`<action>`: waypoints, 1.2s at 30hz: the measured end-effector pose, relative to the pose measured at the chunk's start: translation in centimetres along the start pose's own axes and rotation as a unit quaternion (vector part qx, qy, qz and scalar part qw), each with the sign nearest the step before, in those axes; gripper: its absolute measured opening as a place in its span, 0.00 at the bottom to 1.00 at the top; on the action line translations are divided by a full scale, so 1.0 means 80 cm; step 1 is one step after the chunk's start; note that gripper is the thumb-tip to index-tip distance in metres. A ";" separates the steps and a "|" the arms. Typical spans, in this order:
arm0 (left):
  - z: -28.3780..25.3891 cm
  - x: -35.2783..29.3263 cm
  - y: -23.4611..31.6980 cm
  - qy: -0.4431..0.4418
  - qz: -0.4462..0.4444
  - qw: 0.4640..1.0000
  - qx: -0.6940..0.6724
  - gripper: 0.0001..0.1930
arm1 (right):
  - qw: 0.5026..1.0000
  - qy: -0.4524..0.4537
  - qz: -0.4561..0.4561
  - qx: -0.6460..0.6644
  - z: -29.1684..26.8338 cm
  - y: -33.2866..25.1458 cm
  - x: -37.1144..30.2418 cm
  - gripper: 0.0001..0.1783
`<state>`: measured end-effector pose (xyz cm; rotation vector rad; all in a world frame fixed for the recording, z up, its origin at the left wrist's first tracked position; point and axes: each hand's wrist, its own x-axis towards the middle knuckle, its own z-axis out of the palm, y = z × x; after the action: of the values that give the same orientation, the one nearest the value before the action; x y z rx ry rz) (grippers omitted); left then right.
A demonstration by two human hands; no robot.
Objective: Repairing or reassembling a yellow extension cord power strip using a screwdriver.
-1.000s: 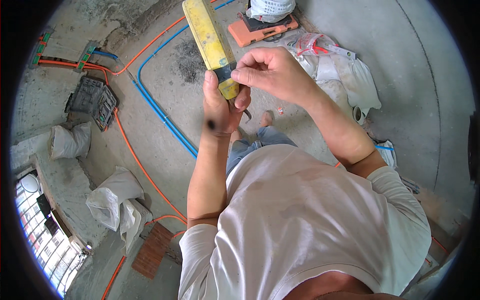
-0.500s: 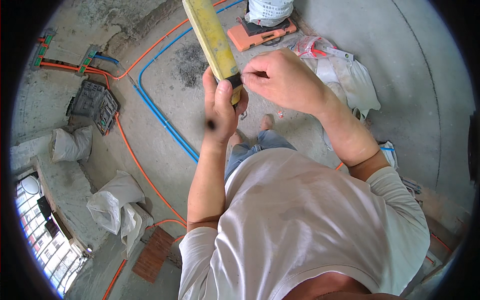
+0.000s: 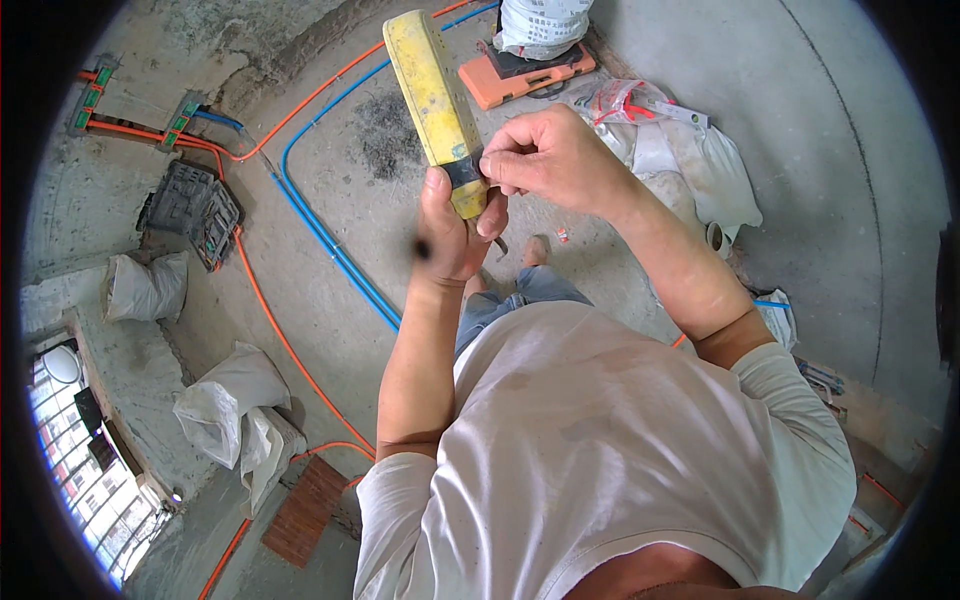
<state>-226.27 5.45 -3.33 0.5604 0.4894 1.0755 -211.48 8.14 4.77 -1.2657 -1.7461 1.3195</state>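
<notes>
My left hand [image 3: 452, 235] is wrapped round the lower end of a long, worn yellow tool [image 3: 432, 95], its thumb on the near side. The tool points up and away from me; its exact kind is unclear. A black band [image 3: 463, 172] circles it just above my grip. At the band's right edge, my right hand [image 3: 565, 165] is closed in a pinch, with thumb and forefinger touching the tool's side. What lies between those fingertips is too small to make out. A thin dark piece sticks out below the tool, beside my left fingers.
Blue pipes [image 3: 335, 250] and orange pipes [image 3: 268, 310] run over the concrete floor. An open dark toolbox [image 3: 195, 210] lies left, near white sacks [image 3: 148, 285]. An orange case [image 3: 525, 75] sits ahead under a white bag [image 3: 543, 25]; more sacks [image 3: 705, 165] are at right.
The yellow tool has tipped and turned, so its far end and more of its broad face show. My left hand has moved slightly right; my right hand stays pinched at the band.
</notes>
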 end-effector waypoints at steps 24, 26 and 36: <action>-0.013 0.008 0.001 0.024 0.084 0.992 0.093 0.29 | 0.982 0.105 -0.087 -0.129 0.012 0.004 -0.005 0.07; -0.014 0.009 0.003 0.022 0.076 0.995 0.068 0.28 | 0.989 0.098 -0.067 -0.089 0.013 0.002 -0.006 0.07; 0.001 0.010 0.009 0.070 0.123 0.977 0.159 0.24 | 0.953 0.110 -0.134 -0.248 0.012 -0.009 0.000 0.10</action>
<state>-226.41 6.40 -2.92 0.8466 0.7369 1.2878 -212.53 7.73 5.18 -1.3129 -2.0659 0.5765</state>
